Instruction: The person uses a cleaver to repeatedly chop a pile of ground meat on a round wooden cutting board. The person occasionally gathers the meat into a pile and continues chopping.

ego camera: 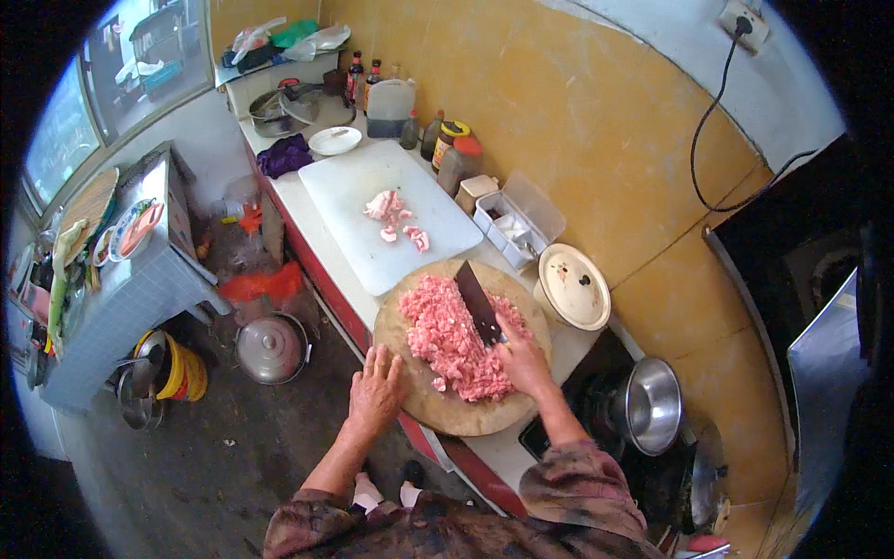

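Observation:
My right hand (524,361) is closed round the handle of a cleaver (478,302), whose broad dark blade stands in a heap of chopped pink meat (447,335). The meat lies on a round wooden chopping block (419,391). Flat against the block's left edge rests my left hand (378,386), its fingers a little apart and nothing in it. Beyond the block is a white plastic cutting board (335,202) with several pieces of pale, fatty meat (385,206) on it.
Right of the board stand an open plastic seasoning box (513,227), a lidded enamel pot (574,286) and several bottles (433,136). A steel bowl (653,407) is at the lower right. Far back are a white plate (334,140) and a purple cloth (285,156). A lidded pan (272,348) is on the floor.

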Available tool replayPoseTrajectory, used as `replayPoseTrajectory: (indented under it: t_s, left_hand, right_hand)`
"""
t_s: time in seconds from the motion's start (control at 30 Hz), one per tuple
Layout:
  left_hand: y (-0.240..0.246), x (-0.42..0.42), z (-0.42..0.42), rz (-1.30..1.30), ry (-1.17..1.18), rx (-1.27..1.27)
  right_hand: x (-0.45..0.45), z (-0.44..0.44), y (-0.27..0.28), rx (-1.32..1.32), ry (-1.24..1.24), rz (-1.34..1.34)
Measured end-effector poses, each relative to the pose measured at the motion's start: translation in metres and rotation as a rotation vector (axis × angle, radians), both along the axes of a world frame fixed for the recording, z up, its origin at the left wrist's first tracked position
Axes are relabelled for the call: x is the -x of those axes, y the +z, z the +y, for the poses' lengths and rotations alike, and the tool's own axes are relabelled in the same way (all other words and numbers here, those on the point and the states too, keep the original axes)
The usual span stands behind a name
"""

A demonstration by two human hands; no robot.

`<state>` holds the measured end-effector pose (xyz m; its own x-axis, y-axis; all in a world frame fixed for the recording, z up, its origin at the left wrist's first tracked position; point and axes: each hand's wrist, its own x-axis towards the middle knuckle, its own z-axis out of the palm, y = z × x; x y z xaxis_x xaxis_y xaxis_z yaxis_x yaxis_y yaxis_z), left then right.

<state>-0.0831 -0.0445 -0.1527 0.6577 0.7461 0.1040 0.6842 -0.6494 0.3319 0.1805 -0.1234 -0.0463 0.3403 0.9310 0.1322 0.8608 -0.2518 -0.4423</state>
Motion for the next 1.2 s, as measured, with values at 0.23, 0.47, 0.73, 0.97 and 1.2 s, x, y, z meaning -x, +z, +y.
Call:
replayPoseTrajectory:
  t_s: [0.23,0.47,0.73,0.97,1.2]
  left_hand:
    - [-0.002,0.001,-0.001,-0.012,-0.011,0.029]
    - [-0.001,0.0,-0.001,0.001,-0.007,0.038]
    - [-0.001,0.0,0.0,0.004,-0.01,0.009]
    - [0.001,0.001,0.0,0.001,-0.017,0.014]
    - [0.004,0.001,-0.001,0.002,0.001,0.077]
  right_hand:
    - [-0.007,-0.009,-0.001,0.025,-0.13,0.097]
    - [-0.012,-0.01,0.009,0.084,-0.212,0.143]
    - [-0.018,-0.009,0.0,0.099,-0.035,-0.055]
    - [-0.006,-0.011,0.013,0.242,-0.024,0.063]
    - [-0.004,-0.011,0.016,0.062,-0.166,0.121]
